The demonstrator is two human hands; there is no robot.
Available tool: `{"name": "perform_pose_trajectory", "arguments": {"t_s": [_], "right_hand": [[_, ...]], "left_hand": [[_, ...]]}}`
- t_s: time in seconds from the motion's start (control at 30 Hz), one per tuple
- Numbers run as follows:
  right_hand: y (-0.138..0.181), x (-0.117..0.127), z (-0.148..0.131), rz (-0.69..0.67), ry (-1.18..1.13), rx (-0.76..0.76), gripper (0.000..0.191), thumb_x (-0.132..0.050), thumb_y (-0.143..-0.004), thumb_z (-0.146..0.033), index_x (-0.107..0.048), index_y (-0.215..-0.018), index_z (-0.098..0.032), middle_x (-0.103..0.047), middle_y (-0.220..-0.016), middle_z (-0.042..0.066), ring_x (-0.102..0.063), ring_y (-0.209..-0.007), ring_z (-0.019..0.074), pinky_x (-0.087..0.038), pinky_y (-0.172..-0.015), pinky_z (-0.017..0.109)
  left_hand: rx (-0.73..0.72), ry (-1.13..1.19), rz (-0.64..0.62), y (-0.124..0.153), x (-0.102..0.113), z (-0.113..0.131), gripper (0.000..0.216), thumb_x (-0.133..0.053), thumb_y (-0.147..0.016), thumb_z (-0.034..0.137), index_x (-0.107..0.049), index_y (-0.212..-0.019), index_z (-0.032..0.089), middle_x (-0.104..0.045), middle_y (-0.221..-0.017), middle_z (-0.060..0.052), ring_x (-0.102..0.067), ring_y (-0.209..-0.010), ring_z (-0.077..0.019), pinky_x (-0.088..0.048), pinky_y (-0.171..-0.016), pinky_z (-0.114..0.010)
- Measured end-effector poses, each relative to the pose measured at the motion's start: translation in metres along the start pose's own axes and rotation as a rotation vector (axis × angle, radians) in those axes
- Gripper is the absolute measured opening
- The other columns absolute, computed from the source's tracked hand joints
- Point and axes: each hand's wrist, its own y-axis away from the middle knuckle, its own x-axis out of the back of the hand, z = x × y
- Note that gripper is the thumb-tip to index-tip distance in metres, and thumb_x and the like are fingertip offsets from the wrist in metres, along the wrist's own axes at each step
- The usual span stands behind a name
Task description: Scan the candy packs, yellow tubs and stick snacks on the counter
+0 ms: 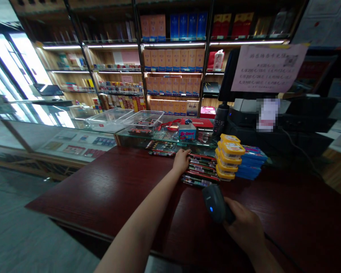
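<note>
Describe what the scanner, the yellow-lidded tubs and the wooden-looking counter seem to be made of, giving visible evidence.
Scanner: probably dark plastic, fairly matte, judging by its smooth moulded-looking shell.
Yellow-lidded tubs: likely plastic; rounded lids, pale sides.
Counter: red-brown wood or wood-look laminate; grain lines and soft sheen show.

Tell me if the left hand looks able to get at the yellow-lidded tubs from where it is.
Probably yes: between the left hand and the yellow-lidded tubs lie only low packets; the scanner in the right hand is nearer the camera.
</note>
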Motion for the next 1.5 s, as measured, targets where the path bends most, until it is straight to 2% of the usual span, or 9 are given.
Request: {"name": "perform_pose_trajectory", "arguments": {"t_s": [0.13, 0.3, 0.47, 0.7, 1.0, 1.1, 1.23, 1.37, 1.5], "right_hand": [[0.003, 0.000, 0.001, 0.019, 0.004, 0.025, 0.038, -0.046, -0.071, -0.015, -0.056, -0.107, -0.021, -0.070, -0.099, 0.006, -0.067, -0.083, 0.0211, -0.051, -0.070, 0.031], [0.003, -0.001, 0.001, 0.022, 0.031, 0.046, 0.035, -0.046, -0.073, -0.017, -0.056, -0.107, -0.020, -0.071, -0.099, 0.007, -0.068, -0.081, 0.0214, -0.051, -0.067, 0.031], [0.005, -0.005, 0.006, 0.006, 0.028, 0.042, 0.037, -0.048, -0.072, -0.018, -0.056, -0.108, -0.021, -0.071, -0.101, 0.007, -0.069, -0.082, 0.0212, -0.052, -0.069, 0.030], [0.010, -0.017, 0.017, 0.005, 0.010, 0.048, 0.041, -0.052, -0.071, -0.018, -0.054, -0.112, -0.022, -0.071, -0.102, 0.006, -0.069, -0.085, 0.0214, -0.054, -0.072, 0.031], [0.006, -0.013, 0.011, -0.019, 0.006, 0.034, 0.038, -0.049, -0.073, -0.018, -0.054, -0.111, -0.023, -0.071, -0.103, 0.006, -0.069, -0.084, 0.0202, -0.053, -0.070, 0.030], [0.003, -0.007, 0.006, -0.036, 0.016, 0.014, 0.037, -0.048, -0.073, -0.018, -0.055, -0.109, -0.022, -0.070, -0.102, 0.007, -0.068, -0.085, 0.0217, -0.052, -0.070, 0.031], [0.002, -0.002, 0.001, -0.046, 0.005, 0.007, 0.035, -0.048, -0.073, -0.018, -0.056, -0.108, -0.022, -0.070, -0.102, 0.007, -0.068, -0.085, 0.0226, -0.051, -0.068, 0.032], [0.002, 0.001, -0.001, -0.046, -0.018, 0.006, 0.035, -0.048, -0.074, -0.018, -0.057, -0.107, -0.021, -0.070, -0.103, 0.008, -0.068, -0.086, 0.0231, -0.052, -0.068, 0.032], [-0.003, 0.005, -0.008, -0.091, -0.112, -0.053, 0.036, -0.047, -0.073, -0.019, -0.060, -0.107, -0.021, -0.070, -0.104, 0.008, -0.068, -0.087, 0.0239, -0.052, -0.071, 0.034]], "left_hand": [[0.030, -0.087, 0.036, 0.019, 0.020, -0.020, 0.041, -0.053, -0.082, 0.016, -0.056, -0.123, 0.018, -0.056, -0.108, -0.009, -0.052, -0.104, -0.0206, -0.041, -0.096, -0.033], [0.176, -0.236, 0.111, 0.035, 0.053, -0.061, 0.037, -0.053, -0.081, 0.014, -0.058, -0.117, 0.018, -0.058, -0.110, -0.009, -0.051, -0.109, -0.0217, -0.039, -0.099, -0.034], [0.310, -0.403, 0.049, 0.031, 0.077, -0.094, 0.038, -0.055, -0.080, 0.016, -0.055, -0.117, 0.017, -0.056, -0.117, -0.012, -0.051, -0.110, -0.0246, -0.040, -0.097, -0.036], [0.287, -0.471, -0.079, 0.011, 0.089, -0.114, 0.044, -0.052, -0.081, 0.013, -0.047, -0.124, 0.018, -0.051, -0.128, -0.012, -0.041, -0.122, -0.0240, -0.034, -0.102, -0.035], [0.298, -0.518, -0.088, 0.019, 0.103, -0.109, 0.021, -0.051, -0.081, 0.018, -0.065, -0.095, 0.022, -0.053, -0.110, -0.012, -0.044, -0.110, -0.0279, -0.038, -0.093, -0.039], [0.308, -0.511, -0.125, 0.028, 0.105, -0.103, 0.022, -0.045, -0.084, 0.015, -0.062, -0.097, 0.019, -0.057, -0.105, -0.011, -0.049, -0.104, -0.0247, -0.040, -0.091, -0.035], [0.365, -0.505, -0.079, 0.044, 0.099, -0.089, 0.027, -0.037, -0.087, 0.011, -0.055, -0.106, 0.011, -0.056, -0.107, -0.016, -0.054, -0.102, -0.0247, -0.041, -0.089, -0.036], [0.426, -0.208, -0.020, 0.062, 0.084, -0.070, 0.025, -0.040, -0.089, 0.017, -0.053, -0.111, 0.014, -0.056, -0.107, -0.014, -0.057, -0.097, -0.0216, -0.044, -0.086, -0.033], [0.360, 0.028, 0.030, 0.080, 0.065, -0.051, 0.031, -0.048, -0.083, 0.011, -0.054, -0.113, 0.016, -0.054, -0.109, -0.010, -0.055, -0.102, -0.0184, -0.043, -0.092, -0.032]]}}
